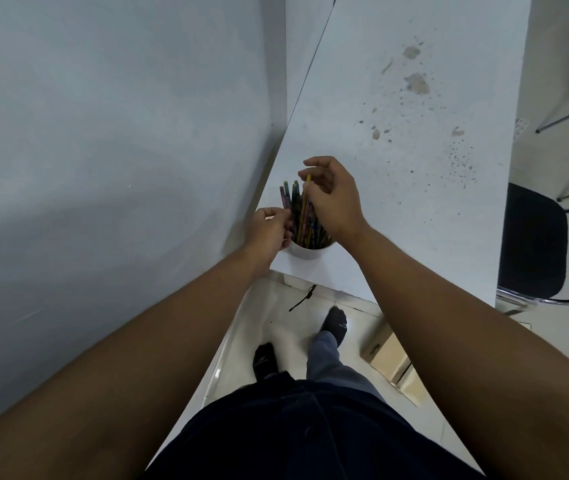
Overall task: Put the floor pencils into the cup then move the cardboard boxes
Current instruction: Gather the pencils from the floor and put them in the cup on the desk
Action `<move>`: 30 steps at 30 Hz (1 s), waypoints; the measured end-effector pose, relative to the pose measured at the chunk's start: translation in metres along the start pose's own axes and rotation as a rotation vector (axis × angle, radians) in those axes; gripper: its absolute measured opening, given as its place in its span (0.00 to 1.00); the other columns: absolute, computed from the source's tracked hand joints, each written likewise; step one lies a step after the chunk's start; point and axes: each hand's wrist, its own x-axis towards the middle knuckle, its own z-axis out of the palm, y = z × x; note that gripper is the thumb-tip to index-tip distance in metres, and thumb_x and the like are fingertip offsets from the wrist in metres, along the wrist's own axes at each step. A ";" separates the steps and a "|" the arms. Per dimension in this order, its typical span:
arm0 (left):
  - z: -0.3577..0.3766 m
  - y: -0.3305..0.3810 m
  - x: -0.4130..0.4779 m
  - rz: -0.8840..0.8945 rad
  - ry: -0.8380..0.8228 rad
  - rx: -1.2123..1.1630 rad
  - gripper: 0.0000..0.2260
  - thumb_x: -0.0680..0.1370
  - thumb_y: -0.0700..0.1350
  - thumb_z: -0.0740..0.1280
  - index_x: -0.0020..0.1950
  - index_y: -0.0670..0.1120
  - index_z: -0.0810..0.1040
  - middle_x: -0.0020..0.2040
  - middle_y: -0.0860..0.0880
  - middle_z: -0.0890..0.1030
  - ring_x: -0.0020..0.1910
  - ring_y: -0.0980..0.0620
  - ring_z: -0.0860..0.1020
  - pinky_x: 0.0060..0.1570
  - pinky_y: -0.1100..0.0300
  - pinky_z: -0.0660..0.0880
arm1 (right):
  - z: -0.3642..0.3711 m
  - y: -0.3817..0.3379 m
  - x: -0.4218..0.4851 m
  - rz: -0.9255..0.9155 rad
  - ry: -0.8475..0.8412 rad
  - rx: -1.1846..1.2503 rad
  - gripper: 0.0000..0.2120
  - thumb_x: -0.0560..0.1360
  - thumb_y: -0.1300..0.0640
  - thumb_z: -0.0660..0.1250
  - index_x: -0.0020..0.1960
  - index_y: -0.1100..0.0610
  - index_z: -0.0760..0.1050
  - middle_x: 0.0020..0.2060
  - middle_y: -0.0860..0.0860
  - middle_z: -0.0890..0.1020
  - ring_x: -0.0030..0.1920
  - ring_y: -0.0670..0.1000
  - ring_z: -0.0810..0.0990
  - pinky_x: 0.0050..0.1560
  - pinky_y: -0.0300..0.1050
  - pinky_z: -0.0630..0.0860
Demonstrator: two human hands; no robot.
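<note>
A person stands at a white counter (pixel 397 168), both hands at a white cup (pixel 307 252) that sits near the counter's front edge, close to the grey wall (pixel 103 133). The cup bristles with coloured pencils (pixel 291 199), which suggests the gathering stage is nearly done. The right hand (pixel 335 199) pinches a yellow pencil (pixel 305 202) between thumb and curled fingers, its lower end down among the others in the cup and the forefinger lifted clear. The left hand (pixel 269 230) sits curled against the cup's left side and the bunch; whether it grips the cup, pinches a pencil or only steadies them cannot be told. The second half of the job looks untouched: a cardboard box (pixel 392 362) lies on the tiled floor (pixel 276 317) to the person's right, partly cut off by the right forearm, so its full shape is unclear, as is whether other boxes lie beyond it. A thin dark item (pixel 303 298) lies on the floor just below the counter's edge, too small to call a pencil or a cord. A black chair (pixel 532 244) stands beside the counter's far side, and much of the floor is hidden by the person's arms and body.
</note>
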 end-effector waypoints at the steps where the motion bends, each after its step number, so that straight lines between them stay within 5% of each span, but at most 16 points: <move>1: 0.000 0.001 -0.001 -0.001 0.002 0.002 0.15 0.83 0.46 0.67 0.69 0.46 0.73 0.45 0.46 0.81 0.42 0.49 0.77 0.49 0.54 0.80 | 0.000 -0.001 0.000 -0.010 0.010 -0.016 0.15 0.79 0.65 0.66 0.63 0.54 0.79 0.54 0.48 0.86 0.59 0.44 0.84 0.62 0.45 0.81; 4: -0.001 0.003 -0.004 0.045 -0.013 0.089 0.20 0.83 0.49 0.66 0.74 0.58 0.66 0.49 0.47 0.82 0.45 0.51 0.78 0.51 0.54 0.80 | -0.003 -0.003 -0.004 -0.066 0.033 -0.101 0.16 0.78 0.65 0.66 0.63 0.53 0.79 0.57 0.44 0.85 0.61 0.41 0.82 0.64 0.39 0.79; 9: -0.002 0.008 -0.004 0.137 -0.039 0.279 0.21 0.84 0.55 0.64 0.77 0.54 0.71 0.51 0.61 0.76 0.49 0.62 0.76 0.45 0.62 0.73 | -0.011 -0.002 -0.014 -0.232 0.230 -0.318 0.18 0.76 0.59 0.68 0.65 0.50 0.77 0.61 0.44 0.79 0.63 0.45 0.76 0.62 0.26 0.66; 11: -0.002 0.011 -0.003 0.134 -0.069 0.269 0.24 0.84 0.58 0.63 0.79 0.51 0.69 0.61 0.57 0.78 0.59 0.57 0.77 0.61 0.56 0.75 | -0.013 0.005 -0.017 -0.082 0.330 -0.267 0.22 0.76 0.56 0.69 0.70 0.51 0.73 0.66 0.48 0.76 0.67 0.47 0.73 0.62 0.24 0.64; 13: 0.000 0.014 -0.003 0.113 -0.126 0.213 0.20 0.84 0.61 0.61 0.72 0.54 0.76 0.63 0.57 0.81 0.63 0.57 0.77 0.70 0.49 0.70 | -0.018 0.010 -0.020 0.245 0.251 -0.063 0.29 0.80 0.53 0.69 0.79 0.52 0.65 0.74 0.51 0.71 0.73 0.49 0.71 0.66 0.32 0.66; 15: 0.003 0.017 -0.003 0.066 -0.182 0.050 0.16 0.83 0.64 0.61 0.61 0.58 0.82 0.55 0.61 0.86 0.58 0.62 0.80 0.67 0.50 0.73 | -0.019 0.013 -0.021 0.476 0.063 0.106 0.32 0.83 0.53 0.66 0.84 0.52 0.59 0.78 0.53 0.69 0.75 0.53 0.70 0.67 0.43 0.68; 19: 0.006 0.022 0.000 0.012 -0.202 -0.165 0.23 0.82 0.67 0.60 0.63 0.53 0.84 0.59 0.57 0.86 0.63 0.59 0.79 0.66 0.46 0.73 | -0.015 0.007 -0.024 0.446 0.028 0.135 0.26 0.84 0.56 0.63 0.81 0.52 0.66 0.75 0.51 0.74 0.68 0.50 0.74 0.66 0.46 0.69; 23: 0.009 0.023 -0.003 0.029 -0.167 -0.091 0.19 0.85 0.60 0.59 0.55 0.52 0.85 0.50 0.55 0.88 0.53 0.57 0.84 0.51 0.53 0.77 | -0.004 0.001 -0.028 0.330 0.014 0.079 0.20 0.83 0.57 0.65 0.75 0.53 0.76 0.69 0.50 0.80 0.67 0.50 0.78 0.70 0.47 0.72; 26: 0.011 0.023 -0.003 0.068 -0.104 -0.067 0.13 0.84 0.51 0.62 0.68 0.50 0.75 0.59 0.48 0.83 0.55 0.51 0.82 0.47 0.54 0.78 | 0.000 0.002 -0.033 0.300 0.043 0.014 0.18 0.82 0.53 0.67 0.72 0.52 0.78 0.66 0.51 0.80 0.66 0.51 0.79 0.69 0.47 0.74; 30: 0.013 0.032 0.003 0.126 -0.116 -0.120 0.25 0.82 0.41 0.58 0.78 0.57 0.67 0.62 0.53 0.79 0.59 0.52 0.80 0.49 0.54 0.76 | -0.001 0.003 -0.034 0.281 0.084 -0.006 0.16 0.81 0.49 0.71 0.67 0.51 0.78 0.63 0.51 0.79 0.63 0.50 0.79 0.68 0.51 0.77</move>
